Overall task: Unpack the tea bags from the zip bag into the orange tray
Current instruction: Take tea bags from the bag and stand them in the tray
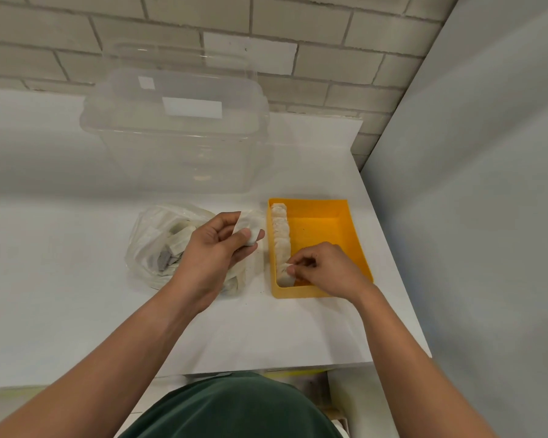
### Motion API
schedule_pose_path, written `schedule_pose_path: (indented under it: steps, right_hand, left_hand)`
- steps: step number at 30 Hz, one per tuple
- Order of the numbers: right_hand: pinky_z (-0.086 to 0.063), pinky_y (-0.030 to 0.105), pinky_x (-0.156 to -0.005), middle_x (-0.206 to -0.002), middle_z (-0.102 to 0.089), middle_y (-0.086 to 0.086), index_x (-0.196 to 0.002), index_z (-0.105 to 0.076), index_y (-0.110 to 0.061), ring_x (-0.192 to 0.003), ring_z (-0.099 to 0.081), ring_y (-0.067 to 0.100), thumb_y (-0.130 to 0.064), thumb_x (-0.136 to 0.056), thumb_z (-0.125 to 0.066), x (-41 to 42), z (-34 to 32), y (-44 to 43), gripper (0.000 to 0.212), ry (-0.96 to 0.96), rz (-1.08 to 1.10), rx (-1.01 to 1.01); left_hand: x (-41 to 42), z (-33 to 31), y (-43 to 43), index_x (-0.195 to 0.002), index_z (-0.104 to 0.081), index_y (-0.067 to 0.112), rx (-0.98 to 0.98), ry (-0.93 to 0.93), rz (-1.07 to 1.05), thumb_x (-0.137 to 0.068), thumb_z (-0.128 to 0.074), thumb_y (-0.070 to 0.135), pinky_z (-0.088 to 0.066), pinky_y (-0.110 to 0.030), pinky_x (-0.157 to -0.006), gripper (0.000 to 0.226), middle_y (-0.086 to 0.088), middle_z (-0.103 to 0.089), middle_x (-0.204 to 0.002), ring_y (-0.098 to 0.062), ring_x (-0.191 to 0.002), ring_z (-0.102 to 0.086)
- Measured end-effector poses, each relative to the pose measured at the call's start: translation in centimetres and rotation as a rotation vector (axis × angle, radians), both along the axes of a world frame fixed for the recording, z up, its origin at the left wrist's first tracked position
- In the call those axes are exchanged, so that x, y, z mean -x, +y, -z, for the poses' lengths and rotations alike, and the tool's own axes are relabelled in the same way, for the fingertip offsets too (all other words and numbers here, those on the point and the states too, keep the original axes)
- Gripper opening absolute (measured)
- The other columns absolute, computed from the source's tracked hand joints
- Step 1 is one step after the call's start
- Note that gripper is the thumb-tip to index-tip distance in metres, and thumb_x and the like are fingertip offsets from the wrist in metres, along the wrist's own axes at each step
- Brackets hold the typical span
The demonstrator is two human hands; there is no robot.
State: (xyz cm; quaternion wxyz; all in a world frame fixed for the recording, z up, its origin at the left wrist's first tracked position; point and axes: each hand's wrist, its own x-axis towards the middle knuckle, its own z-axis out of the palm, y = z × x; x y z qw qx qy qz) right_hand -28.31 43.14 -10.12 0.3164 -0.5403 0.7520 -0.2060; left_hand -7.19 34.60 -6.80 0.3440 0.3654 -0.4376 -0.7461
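An orange tray (351, 226) stands on the white counter, right of centre. A row of several white tea bags (280, 235) lines its left wall. My right hand (326, 267) is inside the tray's near end and pinches a tea bag (288, 276) at the near end of that row. Left of the tray lies a clear zip bag (159, 245) with more tea bags inside. My left hand (215, 251) hovers over the zip bag's right side and holds a small stack of tea bags (250, 227) between thumb and fingers.
A large clear plastic storage bin (178, 134) stands behind the zip bag against the brick wall. A grey wall (487, 184) borders the counter on the right. The counter's near edge (266, 368) runs just in front of my body.
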Motion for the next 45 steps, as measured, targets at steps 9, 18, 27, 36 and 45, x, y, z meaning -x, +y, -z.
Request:
schedule_pose_path:
  steps: [9,18,27,36,45]
  right_hand:
    - [-0.047,0.025,-0.072,-0.086,-0.074,-0.012,-0.103,-0.082,-0.024,-0.082,-0.061,0.007,-0.033,-0.09,-0.078,-0.9,1.2,-0.9,0.017,0.187,-0.015,-0.044]
    - [-0.053,0.022,-0.083,-0.102,-0.077,-0.012,-0.107,-0.08,-0.026,-0.091,-0.066,0.002,-0.041,-0.088,-0.078,-0.2,-0.8,0.0,0.024,0.174,0.103,0.18]
    - [-0.059,0.041,-0.092,-0.097,-0.077,-0.011,-0.111,-0.078,-0.029,-0.091,-0.073,0.015,-0.028,-0.091,-0.078,-0.8,-4.7,1.2,0.021,-0.351,0.22,0.354]
    - [-0.061,0.043,-0.086,-0.084,-0.077,-0.004,-0.096,-0.08,-0.02,-0.08,-0.073,0.014,-0.019,-0.094,-0.074,-0.7,-3.9,1.5,0.006,-0.371,0.172,0.311]
    - [-0.046,0.027,-0.076,-0.09,-0.071,-0.016,-0.103,-0.077,-0.026,-0.085,-0.066,0.012,-0.031,-0.098,-0.066,4.2,0.8,-3.4,0.013,-0.034,0.4,0.333]
  left_hand:
    - [0.1,0.1,0.7,-0.122,-0.063,0.001,-0.061,0.06,-0.034,-0.1,-0.06,-0.002,-0.06,-0.026,-0.09,0.022,-0.015,-0.076,-0.111,-0.025,-0.11,-0.075]
    - [0.7,0.5,1.3,-0.116,-0.068,0.012,0.03,-0.046,-0.014,-0.098,-0.066,0.005,-0.059,-0.028,-0.083,0.019,-0.007,-0.079,-0.1,-0.022,-0.1,-0.076]
    - [2.0,0.8,2.2,-0.115,-0.068,0.019,0.219,-0.141,0.038,-0.094,-0.073,0.006,-0.058,-0.03,-0.089,0.024,-0.005,-0.081,-0.099,-0.017,-0.092,-0.076]
    - [3.4,2.0,2.2,-0.12,-0.066,0.025,0.345,-0.231,0.092,-0.089,-0.08,0.012,-0.058,-0.029,-0.09,0.036,0.006,-0.076,-0.11,-0.013,-0.1,-0.074]
    - [4.2,3.1,1.5,-0.163,-0.02,0.025,0.552,-0.734,0.496,-0.078,-0.087,0.04,-0.038,-0.035,-0.118,0.11,0.008,-0.024,-0.164,-0.016,-0.149,-0.033]
